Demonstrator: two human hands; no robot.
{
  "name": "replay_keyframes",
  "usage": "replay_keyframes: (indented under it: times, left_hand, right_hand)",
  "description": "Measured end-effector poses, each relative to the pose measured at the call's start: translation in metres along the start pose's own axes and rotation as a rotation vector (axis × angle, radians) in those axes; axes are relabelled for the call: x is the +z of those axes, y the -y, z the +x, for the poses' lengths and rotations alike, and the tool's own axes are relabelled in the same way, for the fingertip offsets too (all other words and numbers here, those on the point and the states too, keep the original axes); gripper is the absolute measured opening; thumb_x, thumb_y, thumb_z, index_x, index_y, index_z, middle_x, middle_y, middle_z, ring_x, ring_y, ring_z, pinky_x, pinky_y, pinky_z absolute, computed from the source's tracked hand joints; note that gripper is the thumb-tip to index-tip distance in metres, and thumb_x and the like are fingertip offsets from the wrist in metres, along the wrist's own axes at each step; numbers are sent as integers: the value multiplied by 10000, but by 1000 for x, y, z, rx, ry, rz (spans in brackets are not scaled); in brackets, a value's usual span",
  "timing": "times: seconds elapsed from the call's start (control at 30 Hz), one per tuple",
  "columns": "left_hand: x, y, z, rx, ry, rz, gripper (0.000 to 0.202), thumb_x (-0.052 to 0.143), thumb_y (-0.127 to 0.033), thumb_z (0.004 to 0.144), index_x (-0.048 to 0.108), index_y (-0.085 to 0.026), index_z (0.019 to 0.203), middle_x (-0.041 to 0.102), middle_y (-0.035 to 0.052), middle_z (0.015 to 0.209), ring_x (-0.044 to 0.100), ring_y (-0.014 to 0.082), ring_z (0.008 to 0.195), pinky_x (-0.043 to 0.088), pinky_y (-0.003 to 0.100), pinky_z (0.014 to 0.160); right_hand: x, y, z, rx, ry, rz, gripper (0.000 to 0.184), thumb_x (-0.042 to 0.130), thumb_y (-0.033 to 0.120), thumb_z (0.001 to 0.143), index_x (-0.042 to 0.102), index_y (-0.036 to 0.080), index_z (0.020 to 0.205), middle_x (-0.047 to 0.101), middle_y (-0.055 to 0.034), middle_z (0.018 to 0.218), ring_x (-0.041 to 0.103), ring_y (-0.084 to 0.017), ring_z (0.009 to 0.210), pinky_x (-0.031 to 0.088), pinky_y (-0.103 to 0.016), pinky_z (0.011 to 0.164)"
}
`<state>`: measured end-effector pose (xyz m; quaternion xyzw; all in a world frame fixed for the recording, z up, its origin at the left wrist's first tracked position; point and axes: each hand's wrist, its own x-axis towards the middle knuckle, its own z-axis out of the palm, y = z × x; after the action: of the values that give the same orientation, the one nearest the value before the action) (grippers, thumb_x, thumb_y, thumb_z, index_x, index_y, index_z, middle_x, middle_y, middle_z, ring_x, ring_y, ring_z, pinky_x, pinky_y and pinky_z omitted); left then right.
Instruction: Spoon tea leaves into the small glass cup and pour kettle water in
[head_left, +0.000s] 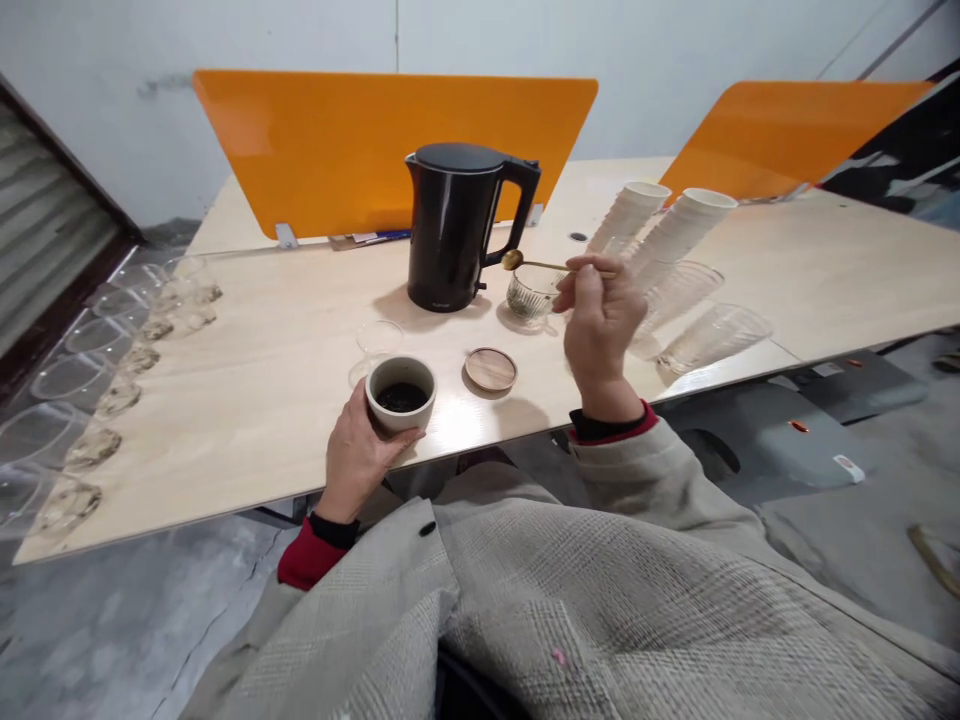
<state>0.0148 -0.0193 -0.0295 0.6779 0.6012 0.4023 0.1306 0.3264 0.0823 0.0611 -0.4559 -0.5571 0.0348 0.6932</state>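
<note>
My left hand (358, 448) is wrapped round a pale cup (401, 415) with dark contents (402, 396), near the table's front edge. In my right hand (602, 325) is a small gold spoon (540, 265), pinched by its handle and held level. The spoon's bowl hangs over the rim of a ribbed glass (529, 297), which has something dark green in the bottom. What lies in the spoon, if anything, is too small to tell. A round wooden coaster (491, 369) sits on the table between my hands.
A black electric kettle (456, 225) stands behind the coaster. Stacked paper cups (686, 232) and clear plastic cups (716, 335) are at the right. Several clear glasses (94, 360) line the left edge. Orange dividers (322, 140) rise at the back.
</note>
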Motion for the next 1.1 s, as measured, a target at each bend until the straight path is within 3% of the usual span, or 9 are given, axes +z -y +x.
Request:
replay_keyframes:
  times: [0.1, 0.2, 0.3, 0.47, 0.63, 0.87, 1.1]
  left_hand:
    - [0, -1, 0, 1, 15, -12, 1043, 913, -652, 751, 448, -228, 1583, 688, 185, 1506, 700, 400, 1360, 601, 542, 1090]
    - [0, -1, 0, -3, 13, -18, 1056, 928, -646, 738, 448, -231, 1582, 690, 181, 1503, 695, 399, 1367, 594, 547, 1102]
    - [0, -1, 0, -9, 12, -18, 1075, 945, -633, 721, 446, -233, 1585, 691, 179, 1498, 698, 403, 1359, 592, 553, 1101]
    - [-2, -5, 0, -32, 33, -30, 1056, 955, -575, 732, 443, -242, 1593, 686, 174, 1506, 688, 401, 1372, 587, 557, 1105]
    - [-3, -7, 0, -29, 45, -51, 1039, 957, -552, 738, 445, -248, 1590, 673, 161, 1533, 683, 389, 1382, 584, 547, 1113]
    - [-1, -4, 0, 3, 23, -57, 1061, 949, -605, 730, 446, -245, 1591, 674, 170, 1531, 687, 396, 1376, 584, 558, 1109]
    - [1, -2, -1, -15, 14, -47, 1068, 951, -606, 723, 449, -238, 1591, 687, 176, 1508, 696, 399, 1359, 585, 556, 1107]
  right_hand:
    - [-10, 53, -17, -49, 230, 186, 243, 588, 470, 1096, 728, 283, 1031, 664, 15, 772, 638, -147, 641, 543, -309, 636]
    - [-12, 87, -29, -126, 602, 220, 209, 588, 393, 1106, 748, 280, 1034, 698, 1, 794, 642, -150, 656, 539, -316, 638]
    - [-2, 93, -36, -270, 904, 180, 194, 562, 316, 1105, 739, 257, 1050, 735, -12, 836, 652, -147, 689, 521, -302, 658]
    - [20, 78, -46, -392, 1102, 97, 226, 514, 296, 1117, 720, 230, 1054, 776, -33, 906, 682, -157, 774, 490, -300, 715]
    - [20, 78, -44, -259, 1120, 176, 215, 545, 301, 1108, 739, 226, 1057, 753, -6, 832, 658, -124, 692, 492, -264, 661]
    - [13, 81, -34, 117, 821, 412, 260, 690, 463, 1060, 770, 233, 970, 674, 24, 720, 610, -113, 611, 505, -251, 559]
    - [17, 69, -34, 228, 704, 500, 267, 761, 492, 1010, 775, 233, 948, 677, 30, 723, 621, -107, 605, 534, -248, 577]
